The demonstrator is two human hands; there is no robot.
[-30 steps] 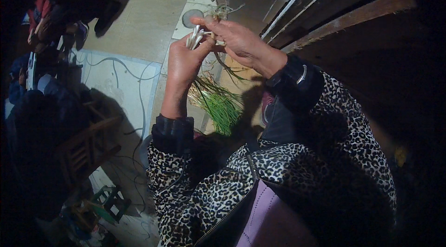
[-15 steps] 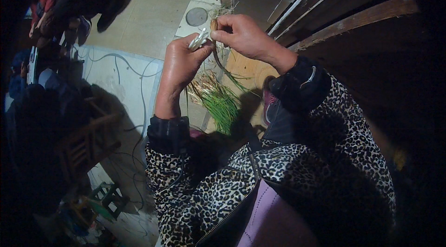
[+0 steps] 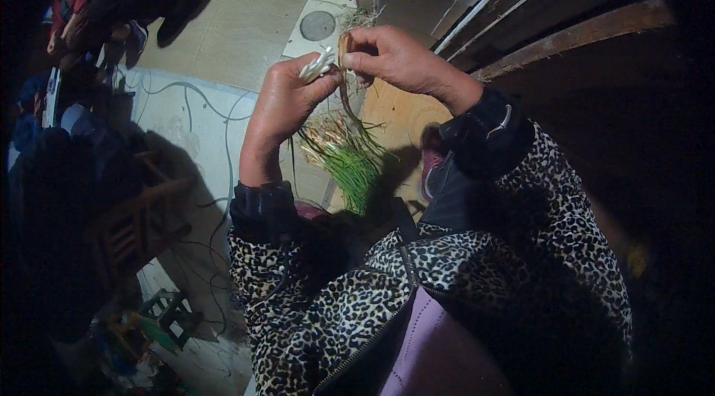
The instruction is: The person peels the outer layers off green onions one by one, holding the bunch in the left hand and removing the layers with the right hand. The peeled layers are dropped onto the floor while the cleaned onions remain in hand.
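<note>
My left hand [image 3: 277, 102] is closed around a small bunch of cleaned spring onions [image 3: 318, 67], their white ends sticking out above the thumb. Close beside it, my right hand [image 3: 398, 62] pinches the brownish, unpeeled end of one spring onion [image 3: 344, 44] between thumb and fingers. That stalk hangs down between the two hands, its green part reaching toward the floor. Below lies a heap of spring onions [image 3: 354, 172], with pale root ends on the far side and green leaves toward me.
Root scraps [image 3: 357, 20] lie on the floor beyond my hands, near a round drain cover [image 3: 317, 26]. Wooden boards [image 3: 573, 38] stand at the right. A wooden chair [image 3: 138, 236] and a green stool [image 3: 171, 318] are at the left, with cables [image 3: 188, 109] on the floor. Another person [image 3: 71, 23] is at far left.
My left forearm has shifted slightly left. My right thumb and fingers have moved a little lower on the spring onion, and more of its brownish end shows above them.
</note>
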